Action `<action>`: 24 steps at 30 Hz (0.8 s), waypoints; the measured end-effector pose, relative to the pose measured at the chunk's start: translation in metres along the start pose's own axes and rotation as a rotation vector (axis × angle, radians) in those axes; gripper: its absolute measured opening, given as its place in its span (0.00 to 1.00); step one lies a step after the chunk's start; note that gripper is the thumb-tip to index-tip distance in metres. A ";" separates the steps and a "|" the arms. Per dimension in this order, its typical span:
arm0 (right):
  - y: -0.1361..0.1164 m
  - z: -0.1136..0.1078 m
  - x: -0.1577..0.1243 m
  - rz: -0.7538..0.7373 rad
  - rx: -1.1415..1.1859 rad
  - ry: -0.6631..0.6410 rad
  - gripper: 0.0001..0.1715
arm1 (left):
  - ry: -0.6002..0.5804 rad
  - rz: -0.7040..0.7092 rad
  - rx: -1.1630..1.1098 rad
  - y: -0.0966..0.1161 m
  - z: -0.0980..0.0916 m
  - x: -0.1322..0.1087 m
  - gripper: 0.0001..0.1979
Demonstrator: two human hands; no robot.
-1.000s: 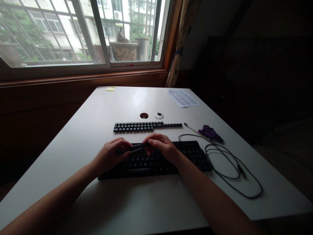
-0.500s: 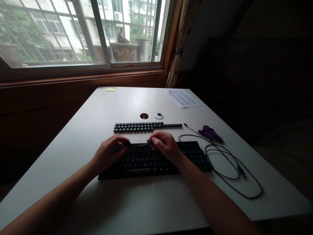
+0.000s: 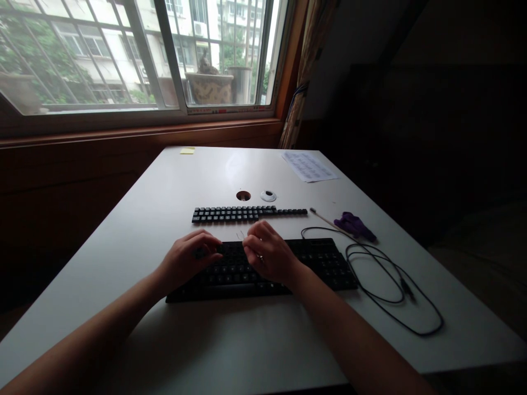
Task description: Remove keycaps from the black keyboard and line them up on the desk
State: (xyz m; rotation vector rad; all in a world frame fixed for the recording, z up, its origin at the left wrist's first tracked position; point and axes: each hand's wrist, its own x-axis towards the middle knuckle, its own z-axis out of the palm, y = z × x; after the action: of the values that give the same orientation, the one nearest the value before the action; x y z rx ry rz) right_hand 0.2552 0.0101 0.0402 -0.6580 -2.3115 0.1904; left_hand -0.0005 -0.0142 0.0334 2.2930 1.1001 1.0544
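Observation:
A black keyboard (image 3: 236,289) lies on the white table under both hands, with its upper-left part stripped of keycaps. My left hand (image 3: 189,255) is over the keyboard's left half, thumb and fingers curved round what seems a small black keycap (image 3: 218,248), hard to tell from the dark keyboard behind. My right hand (image 3: 267,255) is closed over the keyboard's middle, gripping a wire keycap puller (image 3: 241,236) whose thin loops stick out past the fingertips, up and to the left. Loose black keycaps (image 3: 224,213) stand in rows behind the keyboard.
A black cable (image 3: 379,299) coils to the right of the keyboard. A thin brush (image 3: 323,218) and a purple cloth (image 3: 353,225) lie behind it. Further back are a table hole (image 3: 243,196), its round cover (image 3: 268,196), printed paper (image 3: 308,166) and a yellow note (image 3: 187,150).
My right hand has turned and come down and left, and the puller's loops now point upward. The dark piece at its fingertips no longer shows. My left hand has shifted slightly down and right.

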 end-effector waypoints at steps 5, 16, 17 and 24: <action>0.002 0.003 -0.002 -0.023 -0.027 0.046 0.09 | -0.018 -0.009 -0.015 0.001 0.001 -0.001 0.09; -0.002 0.009 -0.001 -0.108 -0.019 0.064 0.07 | -0.060 -0.037 -0.013 -0.002 0.004 -0.004 0.09; -0.002 0.009 -0.001 -0.115 -0.017 0.062 0.07 | -0.065 -0.041 -0.015 -0.003 0.004 -0.004 0.09; -0.003 0.013 0.000 -0.148 -0.016 0.042 0.11 | -0.084 -0.048 -0.030 -0.002 0.004 -0.006 0.09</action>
State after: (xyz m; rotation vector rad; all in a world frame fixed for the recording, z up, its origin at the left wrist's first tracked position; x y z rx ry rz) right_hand 0.2455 0.0084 0.0317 -0.4915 -2.3120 0.0890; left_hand -0.0007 -0.0179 0.0272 2.2549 1.0929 0.9409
